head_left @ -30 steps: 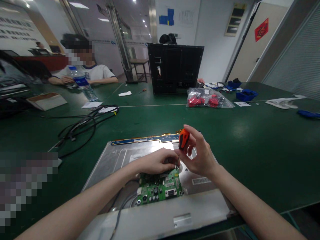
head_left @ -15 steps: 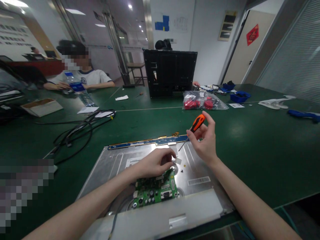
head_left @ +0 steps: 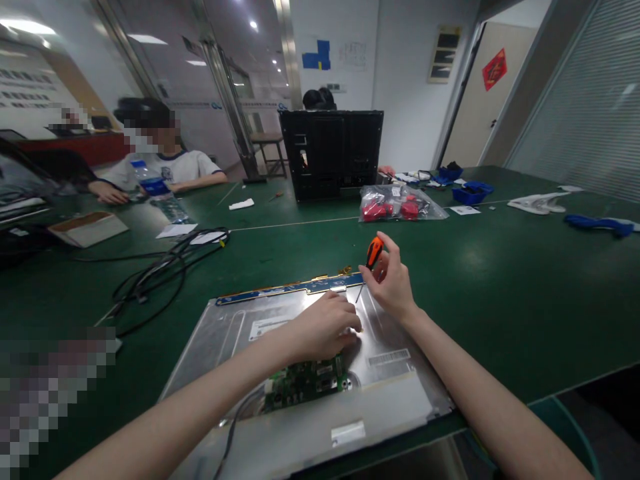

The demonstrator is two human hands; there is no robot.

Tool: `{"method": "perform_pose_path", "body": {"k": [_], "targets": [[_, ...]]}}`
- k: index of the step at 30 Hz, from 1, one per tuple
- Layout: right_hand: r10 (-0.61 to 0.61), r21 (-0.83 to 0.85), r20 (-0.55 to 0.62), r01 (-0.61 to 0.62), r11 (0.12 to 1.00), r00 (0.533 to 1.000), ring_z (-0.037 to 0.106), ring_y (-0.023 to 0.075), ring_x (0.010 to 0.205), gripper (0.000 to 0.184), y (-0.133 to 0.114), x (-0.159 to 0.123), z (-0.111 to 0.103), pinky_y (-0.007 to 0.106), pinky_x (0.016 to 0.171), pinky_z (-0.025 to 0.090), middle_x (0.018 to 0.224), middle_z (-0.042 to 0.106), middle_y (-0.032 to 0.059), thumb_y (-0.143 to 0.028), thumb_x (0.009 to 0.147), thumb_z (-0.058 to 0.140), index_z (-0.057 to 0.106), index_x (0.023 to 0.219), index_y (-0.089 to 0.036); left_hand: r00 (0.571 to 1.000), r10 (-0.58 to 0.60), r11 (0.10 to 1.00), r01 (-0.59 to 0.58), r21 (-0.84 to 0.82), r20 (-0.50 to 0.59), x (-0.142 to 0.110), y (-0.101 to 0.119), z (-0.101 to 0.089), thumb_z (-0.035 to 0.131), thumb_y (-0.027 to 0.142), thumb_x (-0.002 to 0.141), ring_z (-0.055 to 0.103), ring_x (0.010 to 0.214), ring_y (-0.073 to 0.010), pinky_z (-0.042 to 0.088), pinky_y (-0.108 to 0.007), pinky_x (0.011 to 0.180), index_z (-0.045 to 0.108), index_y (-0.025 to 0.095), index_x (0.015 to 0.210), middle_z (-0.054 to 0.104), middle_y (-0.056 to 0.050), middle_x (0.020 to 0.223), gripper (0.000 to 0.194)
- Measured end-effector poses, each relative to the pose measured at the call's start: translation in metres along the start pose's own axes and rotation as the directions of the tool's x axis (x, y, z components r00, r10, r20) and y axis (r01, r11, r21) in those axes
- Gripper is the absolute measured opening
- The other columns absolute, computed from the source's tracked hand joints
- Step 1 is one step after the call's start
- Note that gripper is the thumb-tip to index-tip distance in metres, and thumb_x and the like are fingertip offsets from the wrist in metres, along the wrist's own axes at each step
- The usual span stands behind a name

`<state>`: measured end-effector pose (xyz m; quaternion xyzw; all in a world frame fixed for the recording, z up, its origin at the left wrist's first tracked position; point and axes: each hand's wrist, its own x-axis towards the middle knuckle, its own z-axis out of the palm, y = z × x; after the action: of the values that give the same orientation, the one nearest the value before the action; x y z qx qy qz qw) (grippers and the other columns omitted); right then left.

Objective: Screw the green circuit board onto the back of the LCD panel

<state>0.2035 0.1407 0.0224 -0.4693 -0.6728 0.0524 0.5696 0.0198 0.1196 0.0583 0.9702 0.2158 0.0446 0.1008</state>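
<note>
1. Left hand (head_left: 327, 328) is now reaching further right; half a second ago it was hovering at the top right corner of the green circuit board (head_left: 300, 385). Its fingertips are coming down over the spot where a small dark bit was lying loose, so that bit is no longer showing.
2. Right hand (head_left: 394, 283) is holding the screwdriver (head_left: 374, 253) steeper than half a second ago. A second ago its tip was down at the board's corner; now it is hanging over the metal panel (head_left: 213, 340), near the blue strip (head_left: 280, 292). Tip contact: can't tell.
3. My read: driving is pausing, left hand is doing the fine handling, driver is staying ready.
4. Left grip: fingers are curling down, thumb and index are sitting slightly apart, close to a yellowish speck (head_left: 362, 331). Can't tell whether anything small is being pinched.
5. Right grip: thumb and fingers are closing on the orange-and-black handle, index riding near its top end. Nothing else is showing in that hand.
6. Board is lying on the panel, partly under the left hand and forearm, its lower edge along the pale strip (head_left: 375, 400). Panel is resting flat on the counter (head_left: 480, 293).
</note>
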Motion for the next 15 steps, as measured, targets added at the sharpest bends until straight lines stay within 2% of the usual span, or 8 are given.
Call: {"method": "perform_pose_path", "body": {"k": [5, 9, 15], "targets": [[0.003, 0.005, 0.048, -0.003, 1.0, 0.999, 0.048, 0.011, 0.048, 0.062, -0.001, -0.002, 0.0, 0.025, 0.047, 0.041, 0.067, 0.052, -0.0067, -0.025, 0.088, 0.059, 0.032, 0.144, -0.023, 0.999, 0.018, 1.0, -0.018, 0.01, 0.027, 0.011, 0.005, 0.008, 0.073, 0.008, 0.08, 0.064, 0.079, -0.0216, 0.041, -0.036, 0.083, 0.072, 0.019, 0.076, 0.071, -0.002, 0.077, 0.012], [-0.015, 0.022, 0.07, 0.013, 1.0, 0.997, 0.048, 0.0105, 0.047, 0.063, -0.003, -0.003, -0.001, 0.025, 0.048, 0.042, 0.068, 0.054, -0.0067, -0.024, 0.088, 0.059, 0.032, 0.144, -0.024, 0.999, -0.005, 1.0, 0.006, -0.006, 0.05, 0.011, 0.008, 0.015, 0.068, 0.004, 0.081, 0.064, 0.072, -0.0193, 0.041, -0.036, 0.083, 0.072, 0.018, 0.079, 0.071, -0.001, 0.075, 0.014], [-0.045, 0.02, 0.089, 0.043, 0.999, 0.995, 0.05, 0.0109, 0.047, 0.062, -0.006, -0.003, -0.002, 0.026, 0.046, 0.042, 0.071, 0.055, -0.0055, -0.024, 0.089, 0.059, 0.032, 0.144, -0.026, 0.999, -0.031, 0.993, 0.027, -0.113, -0.04, -0.003, 0.014, 0.007, 0.065, 0.003, 0.079, 0.063, 0.076, -0.0198, 0.04, -0.034, 0.078, 0.064, 0.017, 0.077, 0.068, -0.001, 0.076, 0.015]]}}
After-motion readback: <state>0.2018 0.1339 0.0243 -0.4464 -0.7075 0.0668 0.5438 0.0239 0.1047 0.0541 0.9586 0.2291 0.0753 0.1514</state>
